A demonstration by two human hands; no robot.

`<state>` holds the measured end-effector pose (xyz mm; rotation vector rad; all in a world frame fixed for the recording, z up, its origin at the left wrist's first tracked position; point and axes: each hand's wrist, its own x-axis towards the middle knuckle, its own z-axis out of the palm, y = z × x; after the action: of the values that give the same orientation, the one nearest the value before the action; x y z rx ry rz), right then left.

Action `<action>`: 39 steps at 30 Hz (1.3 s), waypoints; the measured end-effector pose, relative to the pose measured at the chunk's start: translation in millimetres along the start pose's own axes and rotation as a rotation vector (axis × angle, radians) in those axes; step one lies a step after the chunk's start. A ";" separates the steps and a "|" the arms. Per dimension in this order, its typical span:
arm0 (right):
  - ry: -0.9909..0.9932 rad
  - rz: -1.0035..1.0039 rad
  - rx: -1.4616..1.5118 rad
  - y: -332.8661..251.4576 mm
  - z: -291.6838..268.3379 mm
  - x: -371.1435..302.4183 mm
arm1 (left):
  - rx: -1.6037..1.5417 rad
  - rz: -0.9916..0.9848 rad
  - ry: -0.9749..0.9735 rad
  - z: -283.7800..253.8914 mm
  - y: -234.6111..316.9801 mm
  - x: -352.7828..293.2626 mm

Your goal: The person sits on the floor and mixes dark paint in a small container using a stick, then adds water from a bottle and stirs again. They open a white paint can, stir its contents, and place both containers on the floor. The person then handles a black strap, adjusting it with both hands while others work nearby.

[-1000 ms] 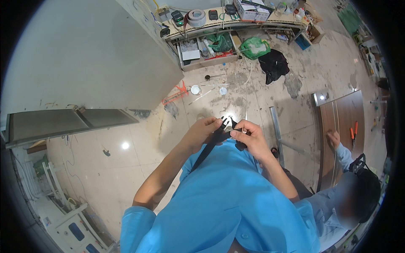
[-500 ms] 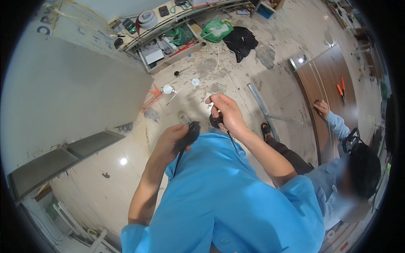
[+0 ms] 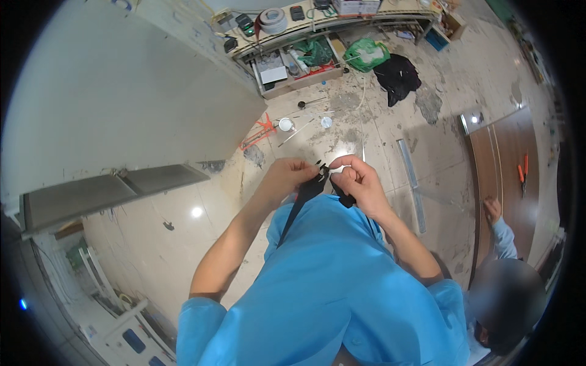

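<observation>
In front of my waist, over the blue shirt (image 3: 332, 268), my two hands meet at a black strap. My left hand (image 3: 285, 178) is closed on one side of it, the black strap (image 3: 303, 199) running down from the fingers along my body. A small dark clip-like piece (image 3: 323, 171) sits between the fingertips of both hands. My right hand (image 3: 361, 186) pinches near that piece, with a wider black band (image 3: 343, 195) hanging under its palm. The exact shape of the clip is too small to make out.
Left stands a large grey panel (image 3: 134, 116). Ahead, a workbench (image 3: 287, 35) holds tools above an open drawer (image 3: 305, 79). A white cup (image 3: 285, 124) and red caulking gun (image 3: 261, 134) lie on the floor. At right, a co-worker's hand (image 3: 492, 208) touches a brown board (image 3: 506, 177) bearing red-handled pliers (image 3: 523, 174).
My hands have come together from apart, bringing both strap ends close at the dark clip. The view has shifted, and the co-worker's hand has moved along the board's edge.
</observation>
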<state>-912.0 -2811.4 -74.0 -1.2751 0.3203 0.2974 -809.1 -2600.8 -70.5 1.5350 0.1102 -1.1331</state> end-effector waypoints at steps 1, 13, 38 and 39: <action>-0.023 -0.048 -0.041 -0.8 4.0 -0.9 | 0.000 0.000 0.021 -2.7 2.8 -1.7; -0.076 -0.425 -0.759 -13.0 33.4 -8.6 | 0.074 0.077 0.032 -14.9 20.0 4.8; -0.074 -0.447 -0.718 -2.2 36.2 2.4 | -0.508 0.079 -0.240 -37.9 -35.4 0.0; -0.092 -0.448 -0.719 -1.6 38.0 1.8 | -0.515 0.083 -0.232 -40.1 -35.2 -0.4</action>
<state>-907.1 -2775.1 -63.4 -1.9862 -0.1805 0.0803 -807.8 -2556.8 -100.7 0.9394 0.1651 -1.1037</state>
